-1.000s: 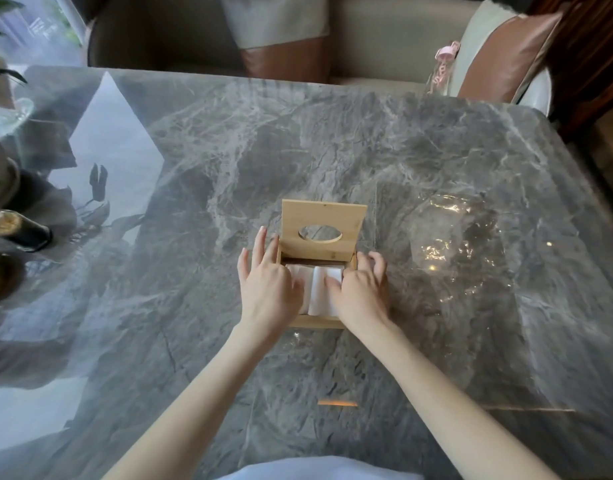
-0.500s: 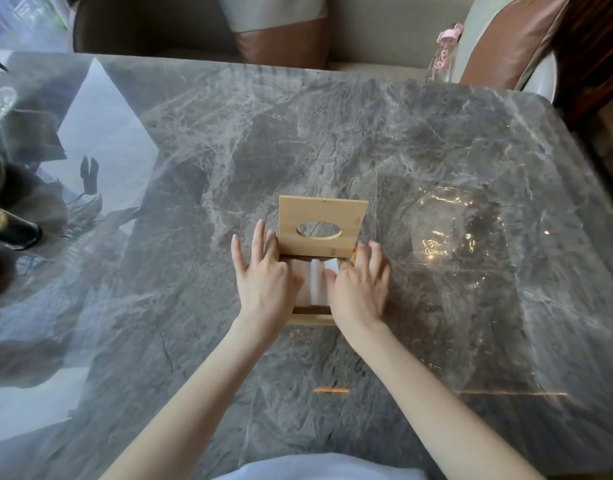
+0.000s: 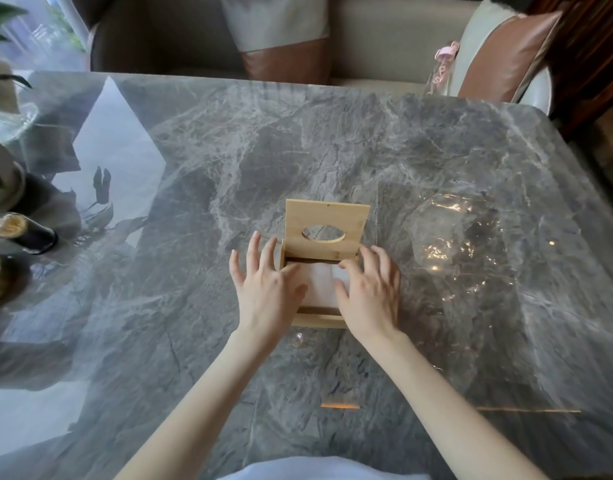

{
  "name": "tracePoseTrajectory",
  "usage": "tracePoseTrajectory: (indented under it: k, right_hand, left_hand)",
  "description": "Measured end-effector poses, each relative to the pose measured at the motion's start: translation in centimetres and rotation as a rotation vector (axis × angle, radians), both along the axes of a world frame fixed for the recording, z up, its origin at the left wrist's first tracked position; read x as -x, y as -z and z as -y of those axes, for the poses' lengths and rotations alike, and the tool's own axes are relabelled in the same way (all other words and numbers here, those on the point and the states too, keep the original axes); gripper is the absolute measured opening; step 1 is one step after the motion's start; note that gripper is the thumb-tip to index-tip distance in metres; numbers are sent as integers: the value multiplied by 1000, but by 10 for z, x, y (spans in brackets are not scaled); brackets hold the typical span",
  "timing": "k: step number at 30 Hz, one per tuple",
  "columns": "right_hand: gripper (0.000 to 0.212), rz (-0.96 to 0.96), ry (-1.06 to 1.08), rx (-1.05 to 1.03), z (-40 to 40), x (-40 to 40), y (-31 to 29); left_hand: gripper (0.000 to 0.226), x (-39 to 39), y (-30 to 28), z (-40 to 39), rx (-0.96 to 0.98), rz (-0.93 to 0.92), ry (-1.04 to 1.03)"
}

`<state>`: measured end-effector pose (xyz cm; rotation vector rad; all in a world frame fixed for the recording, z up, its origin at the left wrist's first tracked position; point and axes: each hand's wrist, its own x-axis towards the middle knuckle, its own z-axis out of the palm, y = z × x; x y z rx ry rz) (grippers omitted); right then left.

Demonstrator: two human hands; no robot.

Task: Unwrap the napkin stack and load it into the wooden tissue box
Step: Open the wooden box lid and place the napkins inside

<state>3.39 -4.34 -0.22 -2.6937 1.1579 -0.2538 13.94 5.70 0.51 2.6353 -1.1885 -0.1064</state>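
Left hand (image 3: 263,289) and right hand (image 3: 371,296), fingers straight and spread, press flat on the napkin stack (image 3: 320,284) inside the wooden tissue box (image 3: 319,320), lid (image 3: 327,221) raised at far side, mid-table (image 3: 229,168)

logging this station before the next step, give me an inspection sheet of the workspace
surface: grey marble table, glossy, reflections on its left side
job's things: wooden tissue box with hinged lid standing open; white napkin stack lying inside; clear plastic wrapper flat on the table right of the box
clutter: dark bottle and white pot at the left edge
grippers: left hand and right hand, fingers spread, pressing on the napkins
cables: nothing seen
surroundings: sofa with cushions behind the table
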Motion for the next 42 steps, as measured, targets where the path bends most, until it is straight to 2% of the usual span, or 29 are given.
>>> tracePoseTrajectory:
  k: [3, 7, 11, 14, 18, 22, 25, 27, 30, 31, 33, 35, 37, 40, 42]
  right_hand:
    - [41, -196, -58, -106, 2, 3, -3]
    - [51, -324, -40, -89, 5, 1, -5]
    - [45, -421, -77, -52, 5, -8, -11]
    - [37, -445, -61, -25, 7, -14, -20]
    - [40, -471, -102, 22, 6, -11, -19]
    - [42, -419, -102, -23, 8, -9, -15]
    - [36, -320, -116, -115, 13, -1, -18]
    - [25, -168, -93, -208, 19, 5, -28]
    - [12, 96, -31, -226, 31, 10, -50]
    - [14, 177, 2, -229, 34, 9, -57]
    - [25, 300, 31, -216, 42, 3, -68]
    - [41, 308, -36, -146, 48, -4, -74]
    - [57, 226, -142, -61, 53, -10, -75]
    - [63, 79, -256, 103, 58, -14, -66]
    - [57, 82, -273, 174, 58, -15, -60]
  left_hand:
    - [39, -3, -1, 3, -160, -25, 35]
    - [36, -3, -2, 10, -308, -37, 26]
    - [30, -2, -6, 14, -376, -9, 61]
    - [29, -3, -6, 11, -357, 67, 73]
    - [28, 0, -10, 3, -357, 137, 110]
    - [32, 4, -14, 7, -373, 93, 82]
    - [43, -3, -10, 7, -305, 62, 58]
    - [38, -10, -12, 6, -173, 19, 41]
    - [13, -22, -26, 6, 191, 54, 63]
    - [11, -26, -31, 7, 291, 78, 56]
    - [28, -34, -41, 11, 405, 79, 37]
    - [50, -42, -49, 17, 392, 87, 51]
    - [64, -48, -52, 23, 299, 129, 104]
    - [66, -53, -53, 30, 167, 162, 167]
    - [57, -54, -51, 31, 147, 179, 186]
